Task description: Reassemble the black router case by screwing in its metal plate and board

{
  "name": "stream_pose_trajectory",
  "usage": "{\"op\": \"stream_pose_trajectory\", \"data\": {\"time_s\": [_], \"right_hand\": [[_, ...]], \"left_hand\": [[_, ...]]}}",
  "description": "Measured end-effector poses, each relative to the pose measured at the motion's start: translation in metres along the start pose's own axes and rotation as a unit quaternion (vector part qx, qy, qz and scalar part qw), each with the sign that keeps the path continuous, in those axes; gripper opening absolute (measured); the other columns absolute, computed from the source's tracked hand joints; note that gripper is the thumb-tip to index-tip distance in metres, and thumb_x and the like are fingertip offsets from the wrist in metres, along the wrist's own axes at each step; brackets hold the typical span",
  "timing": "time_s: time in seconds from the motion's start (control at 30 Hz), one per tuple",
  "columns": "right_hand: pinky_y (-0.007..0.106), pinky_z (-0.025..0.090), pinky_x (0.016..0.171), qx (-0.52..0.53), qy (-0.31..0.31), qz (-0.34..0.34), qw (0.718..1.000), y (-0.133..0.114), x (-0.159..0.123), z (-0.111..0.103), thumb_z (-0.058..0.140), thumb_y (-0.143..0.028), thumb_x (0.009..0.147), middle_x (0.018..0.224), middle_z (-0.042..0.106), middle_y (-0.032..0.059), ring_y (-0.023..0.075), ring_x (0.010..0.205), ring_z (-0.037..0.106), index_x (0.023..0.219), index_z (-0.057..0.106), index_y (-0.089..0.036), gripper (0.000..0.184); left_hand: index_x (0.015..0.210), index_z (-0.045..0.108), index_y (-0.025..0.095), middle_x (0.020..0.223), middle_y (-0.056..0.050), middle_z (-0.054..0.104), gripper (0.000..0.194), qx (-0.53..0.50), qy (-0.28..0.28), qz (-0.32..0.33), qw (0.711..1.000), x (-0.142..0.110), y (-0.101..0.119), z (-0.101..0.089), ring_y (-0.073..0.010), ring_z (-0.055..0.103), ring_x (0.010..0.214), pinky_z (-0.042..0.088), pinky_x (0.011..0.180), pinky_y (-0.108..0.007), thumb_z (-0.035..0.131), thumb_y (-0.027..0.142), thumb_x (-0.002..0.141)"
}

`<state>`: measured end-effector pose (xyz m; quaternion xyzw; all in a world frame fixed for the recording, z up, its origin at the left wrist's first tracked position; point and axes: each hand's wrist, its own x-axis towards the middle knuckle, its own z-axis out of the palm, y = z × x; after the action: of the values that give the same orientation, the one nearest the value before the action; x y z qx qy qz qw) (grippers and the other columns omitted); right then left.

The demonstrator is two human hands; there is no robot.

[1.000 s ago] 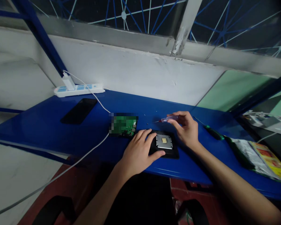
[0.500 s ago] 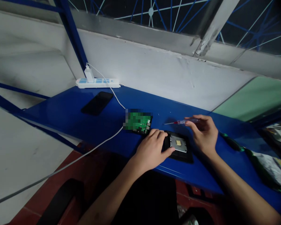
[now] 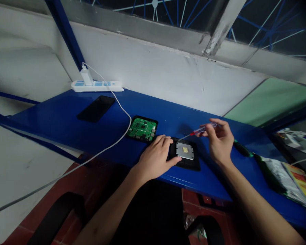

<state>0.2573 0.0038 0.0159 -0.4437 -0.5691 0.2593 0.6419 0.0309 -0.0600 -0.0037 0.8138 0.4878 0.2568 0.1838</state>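
The screwdriver (image 3: 197,131) tip's contact seems too small to tell.

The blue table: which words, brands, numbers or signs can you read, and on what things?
None can be read.
Shiny packet: coloured print, too blurred.
Green circuit board: any markings too small.
Power strip: any lettering too small.
Black cover and screwdriver: none visible.
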Motion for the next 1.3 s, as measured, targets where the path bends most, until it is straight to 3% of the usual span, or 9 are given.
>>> {"op": "stream_pose_trajectory", "data": {"time_s": [0.37, 1.3], "right_hand": [[0.028, 0.058, 0.052, 0.003, -0.028, 0.041, 0.999, -0.0032, -0.0035, 0.0038, 0.077, -0.040, 0.080, 0.074, 0.071, -0.0016, 0.0127, 0.051, 0.067, 0.099, 0.064, -0.022, 0.029], [0.028, 0.055, 0.050, -0.014, -0.047, 0.040, 0.998, 0.0026, -0.0031, 0.0015, 0.073, -0.037, 0.085, 0.073, 0.069, -0.0028, 0.0120, 0.050, 0.065, 0.103, 0.064, -0.022, 0.025]], "left_hand": [[0.125, 0.048, 0.018, 0.146, -0.016, 0.051, 0.045, 0.020, -0.003, 0.018, 1.000, 0.0014, -0.0009, 0.0007, -0.0310, 0.042, 0.142, 0.043, 0.113, -0.050, 0.064, 0.045, 0.094], [0.122, 0.052, 0.022, 0.146, -0.011, 0.050, 0.039, 0.011, -0.005, 0.029, 0.999, 0.0001, -0.0012, -0.0019, -0.0287, 0.043, 0.140, 0.043, 0.112, -0.049, 0.064, 0.045, 0.094]]}}
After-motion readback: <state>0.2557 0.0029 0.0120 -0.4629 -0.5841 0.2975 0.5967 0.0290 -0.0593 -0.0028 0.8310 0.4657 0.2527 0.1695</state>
